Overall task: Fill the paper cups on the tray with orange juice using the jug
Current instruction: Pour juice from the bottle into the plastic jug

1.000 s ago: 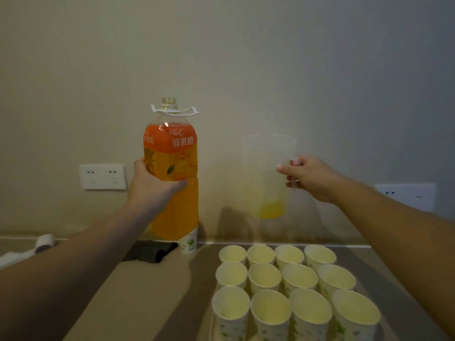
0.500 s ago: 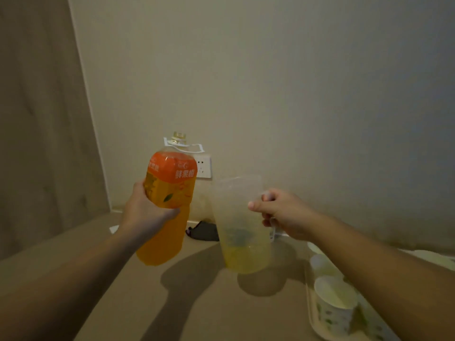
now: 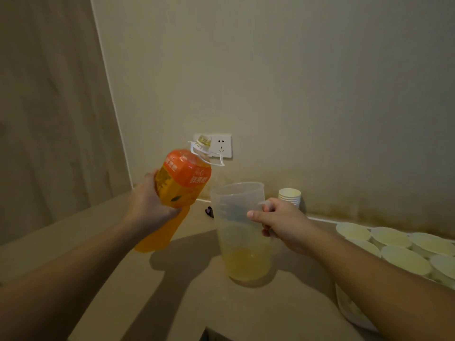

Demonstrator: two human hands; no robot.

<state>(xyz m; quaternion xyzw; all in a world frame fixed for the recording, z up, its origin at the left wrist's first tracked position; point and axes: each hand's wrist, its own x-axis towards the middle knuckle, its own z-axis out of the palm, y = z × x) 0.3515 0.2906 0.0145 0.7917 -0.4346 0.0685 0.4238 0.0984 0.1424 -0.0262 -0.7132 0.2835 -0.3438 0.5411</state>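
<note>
Left fingers (image 3: 172,212) grasp tilted bottle (image 3: 178,190); right fingers (image 3: 256,215) grasp jug (image 3: 242,232), seemingly tabled

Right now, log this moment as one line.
left hand: holds tilted juice bottle | right hand: grips jug handle | jug: little juice | cups: unfilled | step: refill jug

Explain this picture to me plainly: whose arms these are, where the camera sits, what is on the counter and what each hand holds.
No machine here: a person wears a camera on the head, looking forward and down at their own arms. The left hand grips a big orange juice bottle, tilted toward a clear plastic jug. The right hand holds the jug's handle; a little juice lies in its bottom. On the counter, paper cups stand together at the right, and a spare stack of cups stands by the wall.
</note>
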